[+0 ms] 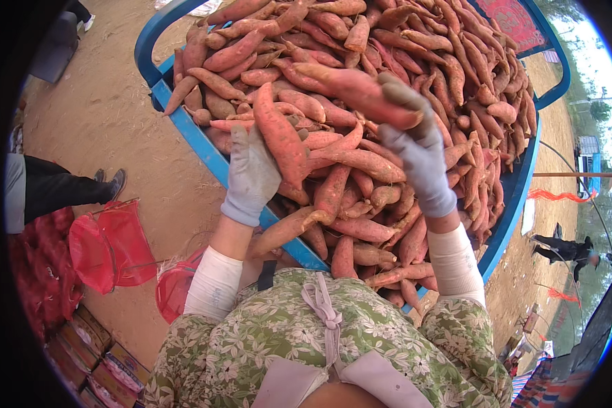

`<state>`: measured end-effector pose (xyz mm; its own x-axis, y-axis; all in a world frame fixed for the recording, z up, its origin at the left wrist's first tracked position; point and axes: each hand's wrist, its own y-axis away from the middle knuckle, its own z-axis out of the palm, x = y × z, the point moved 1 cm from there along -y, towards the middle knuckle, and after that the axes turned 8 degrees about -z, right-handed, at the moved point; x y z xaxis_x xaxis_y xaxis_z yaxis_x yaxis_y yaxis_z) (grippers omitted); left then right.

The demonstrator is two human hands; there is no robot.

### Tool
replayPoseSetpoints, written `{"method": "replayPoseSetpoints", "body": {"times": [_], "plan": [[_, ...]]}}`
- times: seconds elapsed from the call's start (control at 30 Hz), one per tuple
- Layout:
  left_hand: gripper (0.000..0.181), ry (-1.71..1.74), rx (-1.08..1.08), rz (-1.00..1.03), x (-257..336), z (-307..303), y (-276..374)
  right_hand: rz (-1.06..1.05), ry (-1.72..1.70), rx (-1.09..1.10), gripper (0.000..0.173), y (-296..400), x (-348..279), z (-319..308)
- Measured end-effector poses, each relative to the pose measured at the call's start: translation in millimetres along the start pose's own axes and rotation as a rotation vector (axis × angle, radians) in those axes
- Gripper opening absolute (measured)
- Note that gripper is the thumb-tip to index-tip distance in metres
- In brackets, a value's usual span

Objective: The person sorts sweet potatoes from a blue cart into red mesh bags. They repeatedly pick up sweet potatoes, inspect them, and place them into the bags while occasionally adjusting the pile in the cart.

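A large heap of sweet potatoes (367,224) fills a blue metal cart (194,137) in front of me. My left hand (255,171), in a pale work glove, holds a reddish sweet potato (280,137) upright near the cart's left rim. On the right, above the heap, my gloved right hand (418,137) grips a longer sweet potato (357,92) that points up and to the left; this hand is slightly blurred. Its fingers wrap the thick lower end.
Red mesh bags (115,247) lie at the left on bare soil, near printed cardboard boxes (102,367). A person in dark trousers (64,181) stands at the left. Another person (566,252) is farther off at the right, near black sheeting (594,321).
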<state>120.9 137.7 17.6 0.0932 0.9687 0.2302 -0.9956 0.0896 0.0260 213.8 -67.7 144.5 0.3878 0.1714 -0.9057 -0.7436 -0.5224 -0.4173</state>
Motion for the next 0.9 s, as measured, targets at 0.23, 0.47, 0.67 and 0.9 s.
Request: {"method": "replayPoseSetpoints", "body": {"times": [0.23, 0.47, 0.67, 0.9], "plan": [[0.069, 0.142, 0.127, 0.081, -1.7, -31.9, 16.7, 0.126, 0.246, -0.331, 0.055, -17.3, 28.6, 46.8], [0.067, 0.355, -0.132, 0.147, 20.0, -36.1, 49.8, 0.171, 1.327, -0.531, 0.041, -82.0, 159.2, 49.0], [0.046, -0.196, 0.129, 0.351, 38.3, -40.9, 67.4, 0.144, 1.552, -0.471, 0.051, -91.5, 185.9, 87.7], [0.049, 0.050, 0.093, 0.322, 46.1, -20.4, 90.1, -0.147, 1.628, -0.355, 0.070, -60.5, 208.4, 53.6]]}}
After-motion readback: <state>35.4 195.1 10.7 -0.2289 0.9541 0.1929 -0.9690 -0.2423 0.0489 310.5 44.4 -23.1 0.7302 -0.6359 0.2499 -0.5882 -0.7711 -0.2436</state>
